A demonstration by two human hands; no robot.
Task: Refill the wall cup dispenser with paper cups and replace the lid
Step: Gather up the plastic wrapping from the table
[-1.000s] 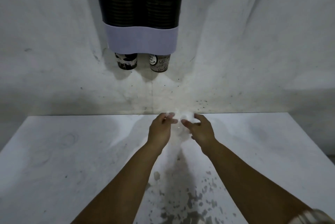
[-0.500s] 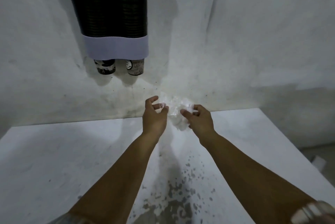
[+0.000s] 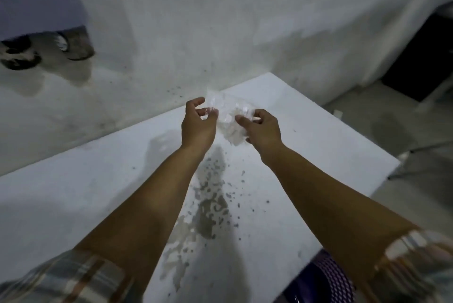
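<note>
A: Why do we have both hands out over the table (image 3: pixel 318 155)?

B: We hold a crumpled piece of clear plastic wrap (image 3: pixel 231 122) between them, above the far corner of the tabletop. Our left hand (image 3: pixel 197 122) pinches its left edge with curled fingertips, thumb raised; our right hand (image 3: pixel 262 128) is closed around the other side. Holding it from two sides lets us bunch it up, we judge.

A: Is that the cup sleeve's wrapper?

B: Probably, but it is blurred and we cannot say for certain. No loose cups show on the table.

A: And the dispenser?

B: The wall dispenser (image 3: pixel 41 10) hangs at the upper left edge of our view, well apart from our hands. Only its pale lower band shows, with two paper cups (image 3: pixel 73 45) poking out of the bottom, which suggests both tubes are loaded. Its top is out of frame, so we cannot tell whether the lid is on.

A: Why hold the wrap out here rather than near the dispenser?

B: We judge it is waste to get rid of, so it stays clear of the cups. The table beneath has a grey stain (image 3: pixel 210 209) near the middle.
</note>
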